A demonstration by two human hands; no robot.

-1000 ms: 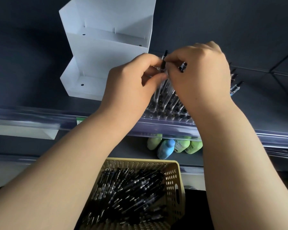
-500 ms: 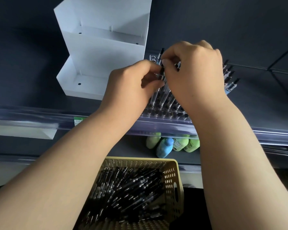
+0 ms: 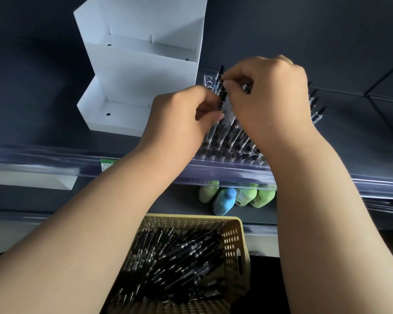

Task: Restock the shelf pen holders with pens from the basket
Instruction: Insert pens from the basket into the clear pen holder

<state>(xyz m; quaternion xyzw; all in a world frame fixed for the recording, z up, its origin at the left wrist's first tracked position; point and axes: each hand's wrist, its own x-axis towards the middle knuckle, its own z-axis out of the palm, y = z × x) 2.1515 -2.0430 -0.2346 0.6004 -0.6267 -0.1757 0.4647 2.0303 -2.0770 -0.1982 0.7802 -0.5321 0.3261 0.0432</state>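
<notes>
Ideally, with the fingers of the left hand (image 3: pixel 182 116) and right hand (image 3: pixel 270 98) clamped on pens (image 3: pixel 221 97), each tip is lined over a free pen holder (image 3: pixel 208 82) hole before pressing down.

view: head, single | faces: forward and down | range: close over shelf edge (image 3: pixel 55 160), basket (image 3: pixel 236 223) below | margins possibly warped

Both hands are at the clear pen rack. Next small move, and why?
Probably seat the pen pinched by the right hand into the rack; its back-left holes look empty, and the left hand pinches a pen just below.
</notes>
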